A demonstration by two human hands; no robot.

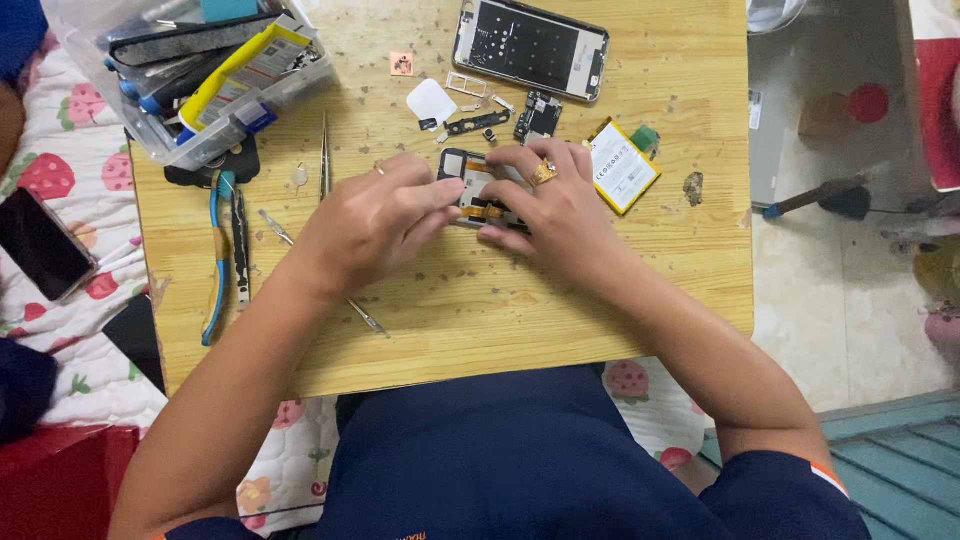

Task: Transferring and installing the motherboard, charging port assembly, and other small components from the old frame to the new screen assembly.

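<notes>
On wooden table (560,320), phone part (478,190) (opened) between 2 hands' grip.

Home phone-repair spot, not a proper shop: small wooden table (560,320) w/ scuffed top sits over a quilted strawberry-print bedspread (70,150), tiled floor (840,300) at right. Repair gear all over: clear plastic bin (190,75) of tools, tweezers (324,155), blue-handled pliers (215,260), opened phone frame (530,45), loose battery (621,165), small parts, spare phone (42,245) on the bedding.
</notes>
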